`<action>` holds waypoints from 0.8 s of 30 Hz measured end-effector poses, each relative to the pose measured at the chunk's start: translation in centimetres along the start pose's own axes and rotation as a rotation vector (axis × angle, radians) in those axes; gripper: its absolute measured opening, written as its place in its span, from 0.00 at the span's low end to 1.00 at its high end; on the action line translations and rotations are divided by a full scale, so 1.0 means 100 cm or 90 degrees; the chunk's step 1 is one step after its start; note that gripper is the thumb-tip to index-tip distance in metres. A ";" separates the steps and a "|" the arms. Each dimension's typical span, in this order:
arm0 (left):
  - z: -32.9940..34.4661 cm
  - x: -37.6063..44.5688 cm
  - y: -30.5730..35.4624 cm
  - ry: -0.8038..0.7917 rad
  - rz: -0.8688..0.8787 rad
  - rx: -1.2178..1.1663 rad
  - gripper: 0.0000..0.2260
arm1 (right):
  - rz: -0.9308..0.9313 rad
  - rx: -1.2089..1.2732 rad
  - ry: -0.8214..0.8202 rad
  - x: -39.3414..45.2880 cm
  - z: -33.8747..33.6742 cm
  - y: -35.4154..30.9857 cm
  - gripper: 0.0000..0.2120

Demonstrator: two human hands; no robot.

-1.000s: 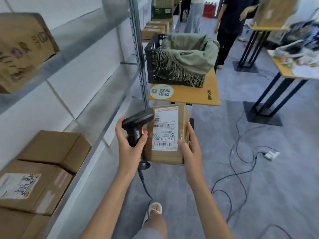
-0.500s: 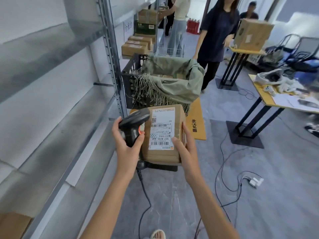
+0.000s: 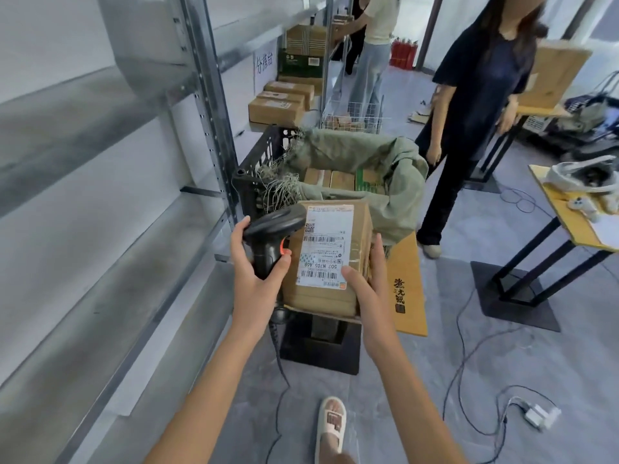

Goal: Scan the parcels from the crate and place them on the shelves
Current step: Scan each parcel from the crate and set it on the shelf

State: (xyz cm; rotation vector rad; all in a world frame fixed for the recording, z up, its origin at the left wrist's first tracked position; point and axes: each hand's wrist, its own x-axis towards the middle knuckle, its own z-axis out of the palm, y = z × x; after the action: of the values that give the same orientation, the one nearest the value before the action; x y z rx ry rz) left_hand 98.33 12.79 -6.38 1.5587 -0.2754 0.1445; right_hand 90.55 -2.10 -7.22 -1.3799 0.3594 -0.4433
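From the head camera, the left hand [image 3: 256, 262] is gripping the handle of a black barcode scanner [image 3: 273, 231], fingers curled round it and the thumb resting by the glowing orange trigger. The scanner's head is reaching rightward from this hand, toward the label, with its cable hanging down below the wrist. The right hand [image 3: 366, 284] is clutching the parcel [image 3: 330, 259] by its right edge, thumb lying across the lower corner of the white label [image 3: 325, 246], fingers wrapping behind. The parcel is sitting between the two hands, touching the scanner hand's fingertips on its left side.

The parcel's long axis is running away from the person, its labelled face turning up toward the camera; the print is reading upside down, so the label's top is pointing toward the wrists.

Judging by this, the work is sitting mid-cycle: this parcel is out of the crate [image 3: 258, 169] and is being scanned or has just been read, but is not yet shelved. More boxes are lying in the crate just beyond the hands, inside the green cloth [image 3: 398, 182] lining, so several rounds are probably remaining. The shelves [image 3: 110, 209] to the left of the scanner hand are looking bare along this stretch; cartons are standing on a shelf farther ahead.
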 end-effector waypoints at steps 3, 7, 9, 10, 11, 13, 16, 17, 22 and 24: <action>0.019 0.039 -0.009 0.009 -0.004 -0.006 0.33 | 0.025 -0.002 -0.019 0.051 0.001 -0.002 0.44; 0.050 0.094 -0.010 0.012 0.013 0.016 0.34 | 0.035 0.017 0.007 0.121 -0.004 -0.014 0.40; 0.064 0.123 -0.011 0.001 0.022 0.019 0.34 | 0.020 0.027 0.007 0.158 -0.007 -0.022 0.37; 0.069 0.136 -0.011 0.001 0.027 0.012 0.35 | 0.015 0.026 0.007 0.176 -0.009 -0.027 0.36; 0.074 0.149 -0.012 0.003 0.033 0.003 0.35 | 0.011 0.023 0.005 0.194 -0.010 -0.032 0.35; 0.082 0.171 -0.017 0.003 0.043 -0.009 0.35 | -0.007 0.023 -0.005 0.226 -0.012 -0.038 0.32; 0.093 0.195 -0.024 0.003 0.059 -0.021 0.35 | -0.034 0.006 0.006 0.267 -0.021 -0.042 0.32; 0.096 0.203 -0.027 -0.004 0.056 -0.038 0.35 | -0.038 -0.003 0.015 0.281 -0.026 -0.044 0.33; 0.115 0.248 -0.045 -0.063 0.001 -0.058 0.32 | -0.039 -0.067 0.033 0.350 -0.042 -0.043 0.36; 0.121 0.263 -0.056 -0.069 -0.014 -0.041 0.33 | -0.036 -0.127 0.031 0.373 -0.046 -0.038 0.37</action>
State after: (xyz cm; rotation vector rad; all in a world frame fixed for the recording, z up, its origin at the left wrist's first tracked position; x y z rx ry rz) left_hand 124.12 -1.53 -4.95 1.5071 -0.3448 0.0344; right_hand 120.21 -25.22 -3.67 -1.5780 0.4139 -0.4988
